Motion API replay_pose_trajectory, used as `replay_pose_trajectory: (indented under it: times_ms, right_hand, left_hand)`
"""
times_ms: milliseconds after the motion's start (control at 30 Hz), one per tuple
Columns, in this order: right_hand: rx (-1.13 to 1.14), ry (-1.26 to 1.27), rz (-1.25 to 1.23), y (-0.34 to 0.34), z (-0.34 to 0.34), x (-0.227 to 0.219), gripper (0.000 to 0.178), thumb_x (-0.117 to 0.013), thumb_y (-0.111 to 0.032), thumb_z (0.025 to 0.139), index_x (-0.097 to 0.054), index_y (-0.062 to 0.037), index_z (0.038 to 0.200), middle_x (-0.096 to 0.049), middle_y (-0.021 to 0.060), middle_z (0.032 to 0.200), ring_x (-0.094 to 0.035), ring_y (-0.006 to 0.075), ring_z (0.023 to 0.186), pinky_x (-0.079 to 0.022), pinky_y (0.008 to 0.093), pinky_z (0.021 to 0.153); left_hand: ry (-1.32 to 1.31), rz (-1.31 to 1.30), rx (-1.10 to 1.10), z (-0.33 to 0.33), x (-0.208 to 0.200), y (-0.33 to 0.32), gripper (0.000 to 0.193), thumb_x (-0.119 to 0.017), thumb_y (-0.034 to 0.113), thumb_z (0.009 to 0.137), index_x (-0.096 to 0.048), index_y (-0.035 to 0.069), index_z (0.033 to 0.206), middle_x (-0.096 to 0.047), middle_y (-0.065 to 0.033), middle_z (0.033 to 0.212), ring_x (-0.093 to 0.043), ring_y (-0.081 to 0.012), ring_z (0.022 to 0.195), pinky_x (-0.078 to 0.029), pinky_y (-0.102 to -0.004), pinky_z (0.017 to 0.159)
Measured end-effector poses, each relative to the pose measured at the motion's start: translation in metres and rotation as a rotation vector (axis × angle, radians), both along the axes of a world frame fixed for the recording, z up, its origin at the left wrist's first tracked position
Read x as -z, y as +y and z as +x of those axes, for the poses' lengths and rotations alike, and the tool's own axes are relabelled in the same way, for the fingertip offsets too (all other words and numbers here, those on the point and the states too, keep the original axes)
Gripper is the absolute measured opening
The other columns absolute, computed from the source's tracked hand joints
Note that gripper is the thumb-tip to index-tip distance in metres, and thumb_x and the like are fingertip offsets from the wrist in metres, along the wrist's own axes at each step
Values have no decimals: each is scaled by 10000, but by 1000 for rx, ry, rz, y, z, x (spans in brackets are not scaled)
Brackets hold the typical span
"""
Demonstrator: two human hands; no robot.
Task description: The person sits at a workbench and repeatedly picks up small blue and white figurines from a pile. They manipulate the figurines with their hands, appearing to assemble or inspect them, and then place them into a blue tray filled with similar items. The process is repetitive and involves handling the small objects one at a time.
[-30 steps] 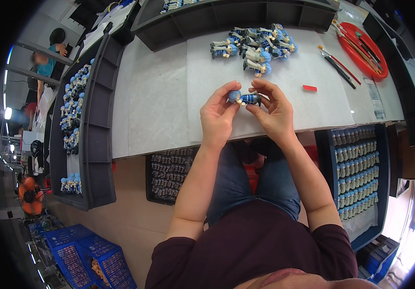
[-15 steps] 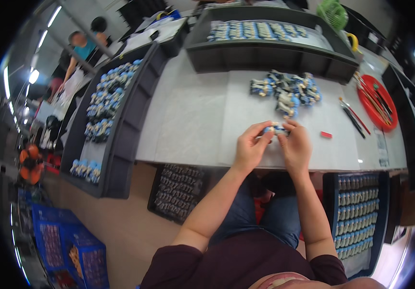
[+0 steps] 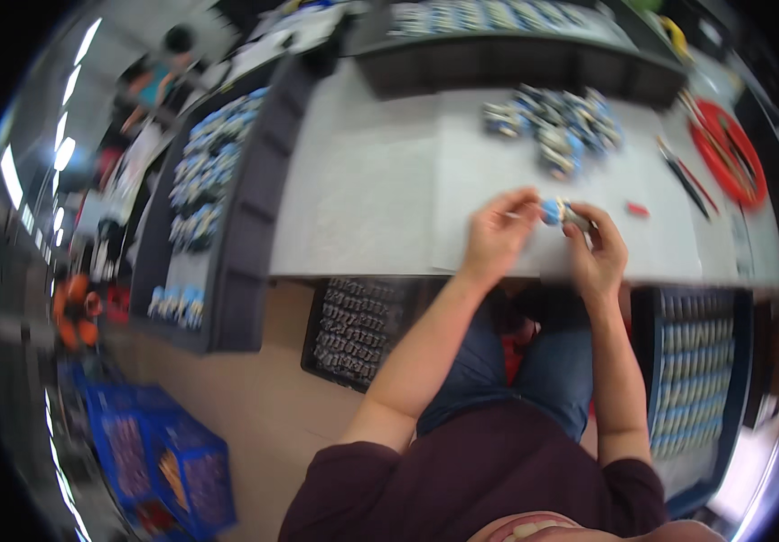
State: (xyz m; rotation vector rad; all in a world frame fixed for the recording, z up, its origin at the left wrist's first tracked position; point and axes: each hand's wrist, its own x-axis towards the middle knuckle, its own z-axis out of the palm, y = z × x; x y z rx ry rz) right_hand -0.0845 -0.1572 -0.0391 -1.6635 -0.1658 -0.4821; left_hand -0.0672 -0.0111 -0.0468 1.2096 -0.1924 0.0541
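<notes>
My right hand (image 3: 601, 246) is closed on a small figurine (image 3: 555, 211) with a blue top and pale body, held between thumb and fingers over the table's near edge. Beside the figurine's blue end is my left hand (image 3: 498, 233). Its fingers are bent and smeared by motion, so I cannot tell whether they touch the figurine. Farther back on the white sheet lies a pile of similar blue, white and dark figurines (image 3: 554, 126). To the right of my hands sits a small red block (image 3: 637, 210).
Grey trays of figurines stand at the back (image 3: 516, 68) and left (image 3: 237, 217). At right are a red dish (image 3: 741, 185) with thin tools and a dark pen-like tool (image 3: 685, 185). Below the table edge are a dark tray (image 3: 321, 361), a blue-edged tray (image 3: 740, 388) and blue crates (image 3: 168, 397).
The view has shifted, and table things appear higher and to the right. Both hands were around the figurine; now the right holds it with its blue end toward the left hand, whose fingers have moved.
</notes>
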Motion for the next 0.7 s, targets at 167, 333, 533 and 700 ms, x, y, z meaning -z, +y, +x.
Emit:
replay_pose_trajectory:
  times_ms: [167, 333, 533, 700]
  right_hand:
    - [351, -113, 130, -119, -64, -5, 236, -558, 68, 809, -570, 23, 1041, -607, 52, 932, -577, 99, 852, -464, 207, 749]
    - [1098, 22, -57, -285, -210, 37, 139, -580, -55, 846, -599, 19, 963, -594, 9, 803, -528, 62, 691, -436, 204, 616]
    - [1424, 693, -301, -340, -412, 128, 231, -674, -106, 753, -646, -73, 980, -638, 30, 846, -576, 90, 788, -451, 225, 718]
    - [1285, 1110, -332, -318, -430, 156, 246, -692, -160, 724, -661, -132, 966, -652, 55, 865, -601, 146, 804, -470, 270, 750]
  left_hand:
    - [-57, 318, -214, -15, -13, 4, 243, -505, 161, 904, -573, -5, 1068, -614, -83, 981, -557, -104, 761, -464, -228, 700]
    - [-120, 437, -155, -11, -7, -1, 263, -463, 137, 922, -531, -44, 1100, -581, -110, 1047, -525, -136, 830, -430, -247, 746]
    - [-133, 515, -179, -19, -14, -11, 263, -479, 128, 914, -527, -67, 1082, -578, -118, 1053, -532, -150, 843, -434, -255, 765]
    - [-137, 541, -168, -16, -12, -2, 249, -509, 116, 898, -535, -70, 1061, -586, -122, 1045, -541, -154, 844, -441, -256, 764]
